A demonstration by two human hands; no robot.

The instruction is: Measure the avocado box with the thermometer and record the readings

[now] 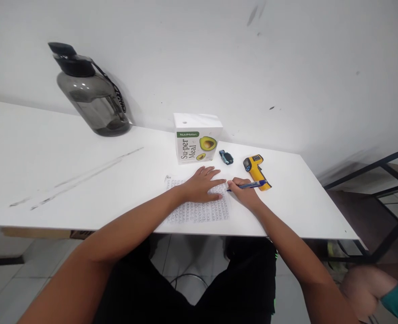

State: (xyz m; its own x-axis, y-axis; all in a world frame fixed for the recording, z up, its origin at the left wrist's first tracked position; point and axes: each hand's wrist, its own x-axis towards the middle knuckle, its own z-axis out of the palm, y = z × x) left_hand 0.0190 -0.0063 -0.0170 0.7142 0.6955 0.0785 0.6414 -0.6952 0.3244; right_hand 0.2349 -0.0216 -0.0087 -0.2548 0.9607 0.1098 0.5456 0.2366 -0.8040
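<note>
My left hand (203,185) lies flat with fingers spread on a sheet of bubble wrap (199,212), which rests on the white table near its front edge. In my right hand (245,192) is a blue pen (252,184), its tip pointing left at the right edge of the bubble wrap. Whether the tip touches the sheet I cannot tell. Just behind my left hand stands a white box (198,139) with avocado pictures and the words "Su-per Meal". A dark watch with a bluish strap (226,157) lies to the right of the box.
A yellow infrared thermometer (257,172) lies beyond my right hand. The large grey water bottle (92,94) stands at the back left against the wall. Off the right end of the white table (67,180) is a black metal frame (370,168). Part of another person (370,285) shows at lower right.
</note>
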